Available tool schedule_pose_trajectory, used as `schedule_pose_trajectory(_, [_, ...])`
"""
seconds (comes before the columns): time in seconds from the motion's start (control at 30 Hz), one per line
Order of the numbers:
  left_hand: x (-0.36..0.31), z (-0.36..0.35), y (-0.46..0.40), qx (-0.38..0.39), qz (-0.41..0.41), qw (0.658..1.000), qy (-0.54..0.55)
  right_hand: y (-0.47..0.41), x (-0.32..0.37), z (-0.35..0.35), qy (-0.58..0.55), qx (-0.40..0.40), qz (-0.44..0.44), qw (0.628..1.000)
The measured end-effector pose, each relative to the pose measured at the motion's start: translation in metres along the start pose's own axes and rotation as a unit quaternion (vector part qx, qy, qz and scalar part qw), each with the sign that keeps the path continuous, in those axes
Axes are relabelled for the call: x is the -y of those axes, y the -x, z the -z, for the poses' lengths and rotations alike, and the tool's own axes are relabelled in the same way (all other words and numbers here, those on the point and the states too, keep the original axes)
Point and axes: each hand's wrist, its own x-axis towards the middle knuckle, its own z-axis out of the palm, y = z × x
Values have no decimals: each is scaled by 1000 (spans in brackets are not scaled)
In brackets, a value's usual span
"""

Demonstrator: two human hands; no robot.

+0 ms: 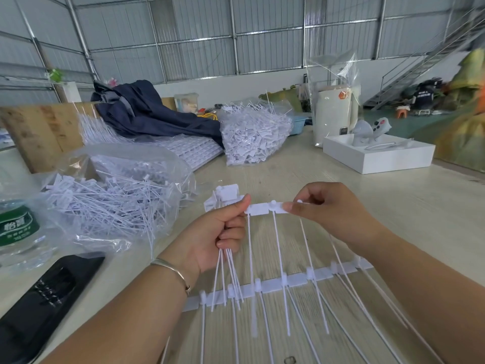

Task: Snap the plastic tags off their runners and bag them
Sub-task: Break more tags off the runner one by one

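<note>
Overhead, grey corrugated metal walls on a steel frame close in a large shed, with a metal staircase (420, 72) at far right. Below it a pale wood-grain surface (393, 206) carries a clear bag of loose tags (110, 203) at left, a fuller second bag (256, 135) further back, flat stacked sheets of tags (194, 151) under a dark blue garment (147, 109), a white box (378, 153) with a grey game controller, a water bottle (18, 232) and a black phone (39, 306) at the near left edge.

Both forearms reach forward over the surface. The left hand (217, 232), a bangle on its wrist, is curled around a bundle of separated tags (227, 198), their thin tails hanging out below the fist, while its thumb and forefinger pinch one end of a short strip of joined tags (265, 208). The right hand (333, 211) pinches the strip's other end, grip closed on it. A longer runner strip (296, 279) lies on the surface just beneath, tails trailing toward the camera.
</note>
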Motion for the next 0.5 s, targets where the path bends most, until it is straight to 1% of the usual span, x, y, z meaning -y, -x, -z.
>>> schedule_pose_trajectory(0.07, [1,0,0,3,-2,1000,-11,0,1,0,-39,1,3,999])
schedule_pose_trajectory(0.17, [0,-2,2,18,-15,1000,7,2,4,1,-68,12,11,998])
schedule_pose_trajectory(0.27, [2,-6,5,78,-27,996,43,6,10,0,-105,58,14,993])
schedule_pose_trajectory(0.33, [6,-13,6,135,-20,989,55,9,13,-5,-148,110,16,983])
schedule_pose_trajectory(0.4, [10,-21,6,174,-14,983,63,13,14,-10,-180,163,16,970])
schedule_pose_trajectory(0.43, [10,-23,6,181,-20,982,57,13,15,-12,-189,175,17,966])
schedule_pose_trajectory(0.5, [6,-24,6,195,-35,979,43,12,16,-13,-186,171,18,967])
